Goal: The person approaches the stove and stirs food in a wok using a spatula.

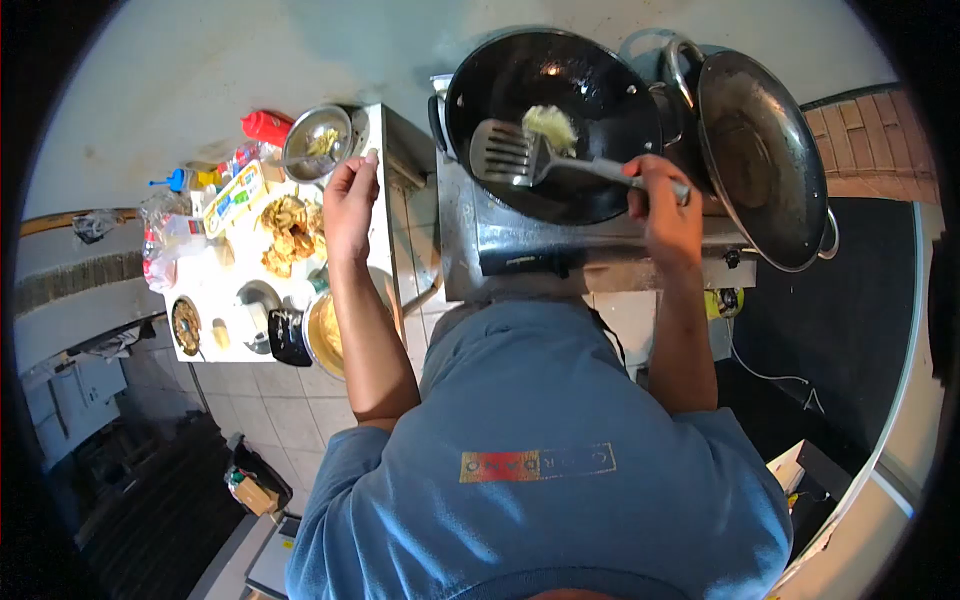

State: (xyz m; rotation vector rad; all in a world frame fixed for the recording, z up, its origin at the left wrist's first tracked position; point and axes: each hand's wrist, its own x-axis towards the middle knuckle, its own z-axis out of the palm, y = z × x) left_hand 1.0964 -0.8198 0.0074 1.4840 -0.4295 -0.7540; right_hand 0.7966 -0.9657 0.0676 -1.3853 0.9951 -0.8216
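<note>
Grey slotted spatula (543, 162), gripped in the right hand (659, 192), reaches over the black wok (605, 95).

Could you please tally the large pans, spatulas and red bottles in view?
Large pans: 2, the left pan and the right pan
Spatula: 1
Red bottle: 1
Total: 4

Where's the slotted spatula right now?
In the head view, the slotted spatula is in the right hand, its flat end over the black wok, right beside the pale lump.
</note>
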